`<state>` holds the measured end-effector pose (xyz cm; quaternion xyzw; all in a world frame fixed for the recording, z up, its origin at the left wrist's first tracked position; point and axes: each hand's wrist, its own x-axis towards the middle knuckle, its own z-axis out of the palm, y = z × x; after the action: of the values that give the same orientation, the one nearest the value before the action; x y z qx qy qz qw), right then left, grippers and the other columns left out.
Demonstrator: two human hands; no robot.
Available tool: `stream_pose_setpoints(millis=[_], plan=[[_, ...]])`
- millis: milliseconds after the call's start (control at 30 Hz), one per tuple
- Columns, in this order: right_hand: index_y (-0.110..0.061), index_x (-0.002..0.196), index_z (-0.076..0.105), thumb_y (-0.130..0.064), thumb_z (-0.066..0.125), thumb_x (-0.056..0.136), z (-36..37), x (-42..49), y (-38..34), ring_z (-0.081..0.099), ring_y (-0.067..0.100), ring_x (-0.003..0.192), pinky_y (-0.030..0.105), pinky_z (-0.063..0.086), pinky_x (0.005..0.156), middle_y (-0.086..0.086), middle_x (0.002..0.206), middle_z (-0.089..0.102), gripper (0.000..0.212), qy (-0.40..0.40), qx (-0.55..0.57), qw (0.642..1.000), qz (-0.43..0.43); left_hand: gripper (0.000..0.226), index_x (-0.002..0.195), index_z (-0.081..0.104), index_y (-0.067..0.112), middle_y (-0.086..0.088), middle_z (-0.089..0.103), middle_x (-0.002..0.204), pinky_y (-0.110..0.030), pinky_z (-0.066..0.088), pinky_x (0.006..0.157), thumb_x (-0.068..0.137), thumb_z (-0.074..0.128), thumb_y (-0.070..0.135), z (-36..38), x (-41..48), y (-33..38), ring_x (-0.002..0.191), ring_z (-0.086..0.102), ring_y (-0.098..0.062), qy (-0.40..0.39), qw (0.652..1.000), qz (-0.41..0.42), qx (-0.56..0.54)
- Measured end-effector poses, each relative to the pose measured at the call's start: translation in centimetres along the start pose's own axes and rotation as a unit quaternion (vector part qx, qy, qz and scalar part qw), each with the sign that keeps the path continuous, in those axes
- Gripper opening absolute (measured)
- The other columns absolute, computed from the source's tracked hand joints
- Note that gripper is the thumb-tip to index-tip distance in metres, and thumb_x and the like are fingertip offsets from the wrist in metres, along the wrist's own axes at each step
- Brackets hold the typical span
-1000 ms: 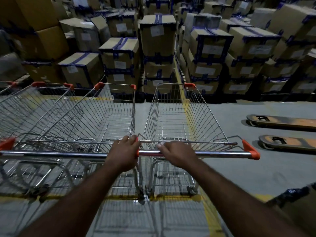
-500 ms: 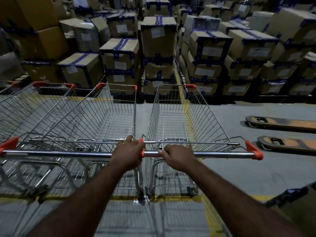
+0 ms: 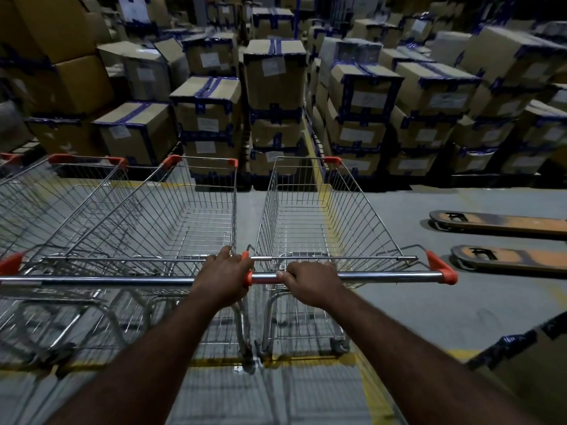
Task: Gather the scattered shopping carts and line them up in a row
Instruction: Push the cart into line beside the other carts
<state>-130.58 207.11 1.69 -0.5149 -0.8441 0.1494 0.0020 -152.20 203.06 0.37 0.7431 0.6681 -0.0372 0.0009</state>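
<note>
Three wire shopping carts with orange corner caps stand side by side in front of me. The right cart [image 3: 325,216] has its chrome handle bar [image 3: 392,275] running to an orange end cap at the right. My right hand [image 3: 310,282] is closed over that bar near its left end. The middle cart [image 3: 171,216] sits just left of it, the two nearly touching. My left hand [image 3: 224,276] grips the right end of the middle cart's handle bar [image 3: 107,280]. A third cart [image 3: 46,191] stands at the far left, partly cut off.
Stacks of taped cardboard boxes [image 3: 276,75] form a wall just beyond the carts' front ends. The two forks of a pallet jack [image 3: 503,240] lie on the grey floor at the right. A box corner [image 3: 527,357] stands near my right elbow. Yellow floor lines run under the carts.
The right cart has edged slightly forward and rightward. My hands stay on the two handle bars, the left one now wrapped closer to the orange cap.
</note>
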Motion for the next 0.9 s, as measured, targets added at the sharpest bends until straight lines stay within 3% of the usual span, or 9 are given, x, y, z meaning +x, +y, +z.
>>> stream_pose_setpoints(millis=[300,500,633,900], plan=[[-0.027,0.105,0.061,-0.062,0.029,0.102,-0.25,0.1,0.12,0.062,0.022,0.098,0.052,0.03,0.105,-0.006,0.091,0.063,0.048,-0.021,0.011,1.0,0.002,0.053,0.131,0.05,0.031,0.0,0.055,0.14,-0.052,0.037,0.108,0.085,0.066,0.051,-0.17,0.23,0.01,0.139,0.035,-0.03,-0.015,1.0,0.001,-0.008],[-0.025,0.11,0.064,-0.063,0.031,0.102,-0.69,-0.13,0.77,0.062,0.021,0.094,0.043,0.041,0.097,-0.002,0.093,0.067,0.052,-0.028,0.029,0.999,0.004,0.069,0.138,0.046,0.033,0.002,0.027,0.16,-0.058,0.032,0.113,0.08,0.067,0.063,-0.44,0.15,-0.07,0.148,0.021,-0.024,-0.011,1.0,0.018,-0.019],[-0.024,0.114,0.064,-0.061,0.027,0.103,-0.46,-0.3,0.51,0.063,0.024,0.103,0.048,0.033,0.105,0.002,0.102,0.07,0.054,-0.014,-0.007,1.0,0.005,0.07,0.137,0.048,0.031,0.003,0.032,0.158,-0.054,0.033,0.113,0.078,0.068,0.064,-0.66,0.27,-0.09,0.146,0.024,-0.022,-0.017,0.999,0.025,-0.018],[-0.023,0.119,0.064,-0.061,0.027,0.103,-0.8,-0.7,0.26,0.062,0.025,0.107,0.051,0.032,0.108,0.003,0.109,0.07,0.056,-0.043,-0.001,0.999,0.016,0.072,0.136,0.049,0.032,0.004,0.034,0.157,-0.053,0.03,0.114,0.075,0.071,0.064,-0.71,0.33,-0.03,0.145,0.025,-0.022,-0.026,0.999,0.023,-0.021]])
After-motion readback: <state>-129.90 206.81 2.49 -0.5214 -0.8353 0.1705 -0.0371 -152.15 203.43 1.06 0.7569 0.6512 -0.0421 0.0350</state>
